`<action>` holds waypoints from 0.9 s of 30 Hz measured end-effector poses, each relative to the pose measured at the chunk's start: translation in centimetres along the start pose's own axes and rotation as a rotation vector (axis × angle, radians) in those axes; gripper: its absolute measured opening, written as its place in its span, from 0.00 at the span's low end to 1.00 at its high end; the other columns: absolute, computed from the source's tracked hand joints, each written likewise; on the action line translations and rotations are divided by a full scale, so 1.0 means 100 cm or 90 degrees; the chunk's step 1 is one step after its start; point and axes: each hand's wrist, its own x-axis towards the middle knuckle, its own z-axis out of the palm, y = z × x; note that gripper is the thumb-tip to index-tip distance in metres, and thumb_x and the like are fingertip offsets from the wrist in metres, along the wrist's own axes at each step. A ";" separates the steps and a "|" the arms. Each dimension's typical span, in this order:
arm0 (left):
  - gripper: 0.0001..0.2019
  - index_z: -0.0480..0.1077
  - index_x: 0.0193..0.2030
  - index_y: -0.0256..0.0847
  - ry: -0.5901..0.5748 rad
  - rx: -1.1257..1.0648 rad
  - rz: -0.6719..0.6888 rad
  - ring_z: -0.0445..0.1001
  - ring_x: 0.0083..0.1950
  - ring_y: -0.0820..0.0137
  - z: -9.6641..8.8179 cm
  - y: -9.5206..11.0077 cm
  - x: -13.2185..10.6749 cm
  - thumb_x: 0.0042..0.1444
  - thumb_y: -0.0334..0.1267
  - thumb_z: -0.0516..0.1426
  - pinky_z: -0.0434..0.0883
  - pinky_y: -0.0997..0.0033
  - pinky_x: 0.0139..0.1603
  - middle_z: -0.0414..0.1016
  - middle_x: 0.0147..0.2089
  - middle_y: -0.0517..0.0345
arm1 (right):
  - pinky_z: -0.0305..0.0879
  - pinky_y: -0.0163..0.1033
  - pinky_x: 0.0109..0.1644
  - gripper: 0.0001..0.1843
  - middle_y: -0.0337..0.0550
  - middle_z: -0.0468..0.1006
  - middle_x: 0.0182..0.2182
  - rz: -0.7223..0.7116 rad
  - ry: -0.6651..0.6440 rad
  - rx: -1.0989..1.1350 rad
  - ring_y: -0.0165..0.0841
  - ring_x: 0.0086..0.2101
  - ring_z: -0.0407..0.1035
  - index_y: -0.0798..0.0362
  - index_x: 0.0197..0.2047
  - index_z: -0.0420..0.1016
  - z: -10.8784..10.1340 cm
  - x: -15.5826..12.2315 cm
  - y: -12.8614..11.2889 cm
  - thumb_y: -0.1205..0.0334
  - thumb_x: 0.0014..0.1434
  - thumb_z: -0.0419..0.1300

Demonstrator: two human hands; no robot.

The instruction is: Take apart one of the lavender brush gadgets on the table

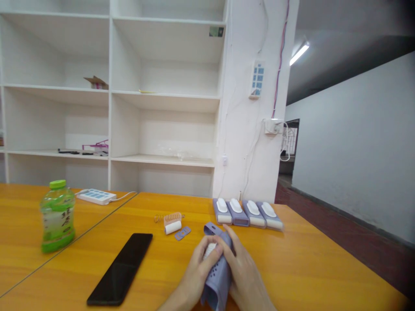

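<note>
Both my hands grip one lavender plastic lint-roller case [218, 276] above the orange table [311, 268] at the bottom centre. My left hand [197, 270] curls round its left side with fingers over a white part. My right hand [243, 276] wraps the right side, its fingers closed on the case. Behind it, several matching lavender cases with white rollers [247, 213] lie side by side. A small white roll [173, 226], a beige ridged piece [171, 217] and a small lavender tab [182, 233] lie to the left.
A black phone [121, 268] lies face up at the left. A green drink bottle [57, 216] stands further left, with a white power strip [95, 196] behind it. White shelves [110, 93] line the back wall. The table's right edge drops to a dark floor.
</note>
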 end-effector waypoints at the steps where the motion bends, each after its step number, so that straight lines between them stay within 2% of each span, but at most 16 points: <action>1: 0.21 0.70 0.49 0.41 0.009 0.026 0.014 0.69 0.55 0.57 0.003 0.000 -0.001 0.58 0.55 0.60 0.63 0.63 0.58 0.75 0.50 0.53 | 0.69 0.53 0.58 0.43 0.42 0.45 0.72 0.030 0.019 0.037 0.48 0.61 0.62 0.34 0.70 0.50 0.001 0.001 0.000 0.77 0.55 0.50; 3: 0.22 0.66 0.50 0.42 0.035 0.056 0.035 0.71 0.49 0.59 0.008 -0.002 -0.002 0.57 0.55 0.60 0.65 0.64 0.52 0.74 0.47 0.54 | 0.71 0.51 0.57 0.38 0.41 0.47 0.72 0.087 0.043 0.153 0.46 0.61 0.64 0.34 0.70 0.51 0.003 0.005 -0.001 0.72 0.60 0.49; 5: 0.23 0.64 0.52 0.42 0.079 0.101 0.072 0.71 0.49 0.58 0.011 -0.006 -0.003 0.56 0.53 0.61 0.65 0.63 0.52 0.73 0.47 0.53 | 0.67 0.50 0.61 0.34 0.43 0.56 0.69 0.136 0.053 0.332 0.43 0.62 0.63 0.37 0.71 0.51 0.004 0.008 -0.002 0.66 0.64 0.50; 6: 0.22 0.64 0.52 0.43 0.099 0.137 0.099 0.70 0.51 0.57 0.012 -0.008 -0.003 0.56 0.51 0.61 0.64 0.62 0.54 0.72 0.49 0.51 | 0.65 0.50 0.62 0.32 0.44 0.59 0.68 0.160 0.051 0.435 0.42 0.62 0.62 0.39 0.71 0.51 0.004 0.008 -0.002 0.62 0.65 0.51; 8: 0.21 0.63 0.53 0.43 0.120 0.217 0.169 0.67 0.57 0.54 0.012 -0.012 -0.003 0.56 0.44 0.62 0.61 0.59 0.60 0.68 0.54 0.48 | 0.69 0.49 0.59 0.32 0.46 0.65 0.65 0.220 0.040 0.626 0.43 0.59 0.66 0.43 0.71 0.50 0.006 0.009 -0.001 0.53 0.66 0.50; 11: 0.24 0.64 0.54 0.44 0.105 0.297 0.273 0.61 0.63 0.51 0.012 -0.017 -0.001 0.50 0.35 0.64 0.55 0.54 0.65 0.62 0.60 0.46 | 0.75 0.50 0.50 0.34 0.48 0.69 0.62 0.266 0.026 0.774 0.46 0.54 0.72 0.45 0.69 0.58 0.010 0.008 -0.002 0.39 0.65 0.43; 13: 0.27 0.63 0.54 0.45 0.097 0.317 0.302 0.58 0.65 0.49 0.011 -0.018 0.001 0.47 0.33 0.65 0.54 0.51 0.67 0.60 0.62 0.45 | 0.74 0.50 0.52 0.35 0.48 0.71 0.61 0.277 0.027 0.773 0.46 0.56 0.70 0.46 0.65 0.64 0.012 0.006 -0.004 0.35 0.65 0.42; 17: 0.31 0.63 0.56 0.45 0.058 0.328 0.313 0.57 0.66 0.49 0.011 -0.016 -0.001 0.44 0.28 0.65 0.53 0.51 0.68 0.61 0.63 0.45 | 0.67 0.48 0.60 0.31 0.46 0.72 0.60 0.347 0.060 0.671 0.44 0.60 0.65 0.48 0.62 0.65 0.006 0.005 -0.013 0.39 0.62 0.55; 19: 0.34 0.61 0.59 0.45 0.021 0.293 0.291 0.55 0.68 0.50 0.009 -0.012 -0.005 0.44 0.28 0.65 0.50 0.53 0.70 0.60 0.65 0.47 | 0.68 0.47 0.60 0.29 0.48 0.73 0.58 0.326 0.096 0.608 0.45 0.59 0.66 0.48 0.59 0.64 0.000 0.006 -0.016 0.42 0.60 0.60; 22: 0.37 0.56 0.66 0.47 -0.072 0.171 0.209 0.57 0.68 0.50 0.005 -0.008 -0.008 0.50 0.36 0.64 0.51 0.54 0.70 0.58 0.67 0.48 | 0.69 0.48 0.57 0.32 0.51 0.75 0.53 0.222 0.163 0.468 0.47 0.55 0.69 0.48 0.58 0.61 -0.011 0.006 -0.017 0.49 0.54 0.66; 25: 0.36 0.57 0.66 0.50 -0.191 -0.011 0.075 0.65 0.62 0.50 -0.001 -0.011 -0.005 0.53 0.49 0.64 0.60 0.51 0.63 0.58 0.68 0.49 | 0.68 0.50 0.56 0.36 0.52 0.73 0.51 0.148 0.216 0.348 0.49 0.52 0.69 0.49 0.58 0.57 -0.020 0.002 -0.016 0.55 0.49 0.67; 27: 0.35 0.58 0.66 0.51 -0.221 -0.122 -0.008 0.68 0.59 0.51 -0.004 -0.015 -0.002 0.54 0.55 0.62 0.66 0.52 0.55 0.60 0.66 0.47 | 0.66 0.51 0.58 0.37 0.54 0.70 0.53 0.113 0.227 0.316 0.50 0.53 0.68 0.49 0.59 0.56 -0.023 -0.003 -0.014 0.55 0.49 0.67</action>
